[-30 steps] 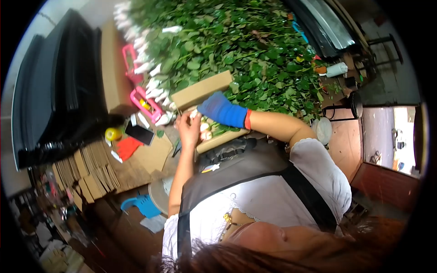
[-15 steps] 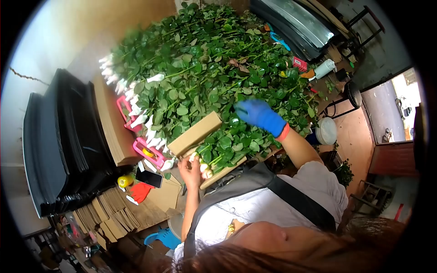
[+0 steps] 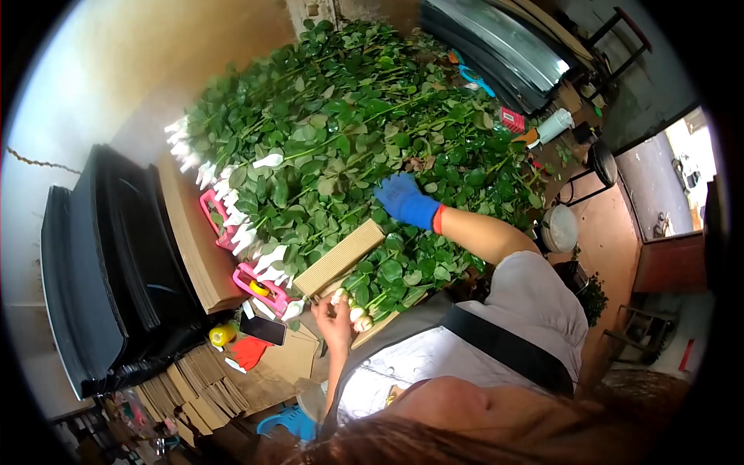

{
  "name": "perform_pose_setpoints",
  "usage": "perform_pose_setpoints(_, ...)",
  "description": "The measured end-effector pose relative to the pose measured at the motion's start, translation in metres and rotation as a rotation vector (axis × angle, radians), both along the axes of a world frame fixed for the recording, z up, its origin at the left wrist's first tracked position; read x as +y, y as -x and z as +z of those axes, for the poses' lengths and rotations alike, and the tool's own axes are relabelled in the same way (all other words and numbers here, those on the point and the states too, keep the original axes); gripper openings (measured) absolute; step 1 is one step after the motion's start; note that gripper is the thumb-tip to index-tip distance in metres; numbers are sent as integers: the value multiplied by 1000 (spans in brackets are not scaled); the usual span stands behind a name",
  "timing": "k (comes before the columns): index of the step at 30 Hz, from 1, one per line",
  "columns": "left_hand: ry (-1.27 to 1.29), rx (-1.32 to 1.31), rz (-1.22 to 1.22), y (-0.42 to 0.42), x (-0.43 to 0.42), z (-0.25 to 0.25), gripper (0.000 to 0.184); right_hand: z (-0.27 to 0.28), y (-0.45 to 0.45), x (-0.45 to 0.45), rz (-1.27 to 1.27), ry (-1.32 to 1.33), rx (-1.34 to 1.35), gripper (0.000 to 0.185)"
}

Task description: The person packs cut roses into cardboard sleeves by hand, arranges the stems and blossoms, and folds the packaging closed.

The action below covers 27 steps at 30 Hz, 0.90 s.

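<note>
My left hand is bare and closed, its thumb and fingers pinching a pale rose by its bloom. Beside it, more cream rose heads lie in a row on a cardboard piece, their leafy stems pointing right. A strip of corrugated cardboard stands along the upper side of this bunch. In a blue glove with a red cuff, my right hand reaches over the big heap of leafy rose stems. Its fingers are apart and touch the leaves; no stem shows in them.
White-sleeved rose heads line the heap's left edge, near pink tape dispensers. A phone, a red glove and a yellow tape roll lie nearer me. Black sheets are stacked at left; a white bucket stands at right.
My right hand has moved left across the foliage and is no longer blurred. My left hand stays at the rose heads. The camera view has shifted slightly.
</note>
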State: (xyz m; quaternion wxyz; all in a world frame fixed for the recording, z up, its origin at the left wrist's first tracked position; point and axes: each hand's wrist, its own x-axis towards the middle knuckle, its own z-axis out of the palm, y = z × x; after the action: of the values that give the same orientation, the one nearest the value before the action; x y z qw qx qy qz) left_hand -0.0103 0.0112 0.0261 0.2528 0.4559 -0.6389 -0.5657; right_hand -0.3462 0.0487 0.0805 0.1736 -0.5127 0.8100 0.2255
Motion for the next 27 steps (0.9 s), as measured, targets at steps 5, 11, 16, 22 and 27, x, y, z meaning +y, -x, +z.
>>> perform_pose_setpoints(5,15,-8,-11,-1,-2,4,21,48,37,-3,-104,460,-186,38)
perform_pose_setpoints(11,25,-27,-15,-2,-3,1,21,34,79,-88,76,592,4,26)
perform_pose_setpoints(16,-52,14,16,-4,-4,-11,21,28,58,-116,96,410,154,26)
perform_pose_setpoints(22,-14,-33,-16,-7,0,-2,23,67,48,-62,380,1144,81,27)
perform_pose_setpoints(27,26,-39,-17,-1,-1,2,23,133,52,-4,393,1436,244,32)
